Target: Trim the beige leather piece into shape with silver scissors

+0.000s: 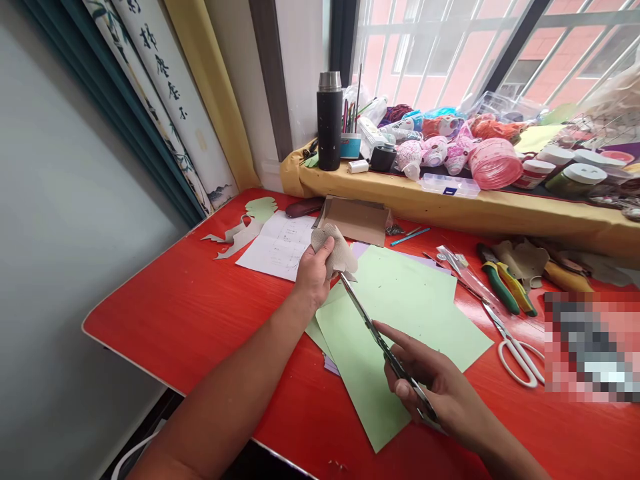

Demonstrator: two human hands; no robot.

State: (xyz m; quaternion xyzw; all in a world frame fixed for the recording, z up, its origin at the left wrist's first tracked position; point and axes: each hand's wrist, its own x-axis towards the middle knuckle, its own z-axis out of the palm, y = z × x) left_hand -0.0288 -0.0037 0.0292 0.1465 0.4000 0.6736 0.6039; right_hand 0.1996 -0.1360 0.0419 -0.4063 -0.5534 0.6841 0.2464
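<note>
My left hand (314, 270) is closed around a beige piece of felt-like fabric (336, 248), holding it up above the red table (190, 313). My right hand (430, 387) grips long metal scissors (373, 330), whose blades point up and left, with the tips touching the lower edge of the fabric. Under both hands lie light green paper sheets (400, 313), stacked over a lilac sheet.
White-handled scissors (515, 347) and green-and-yellow pliers (505, 287) lie to the right. A white printed sheet (280, 247), cut paper shapes (245, 227) and a brown cardboard piece (357, 219) sit further back. On the yellow-covered window sill (450, 200) stand a black flask (329, 120), yarn, jars.
</note>
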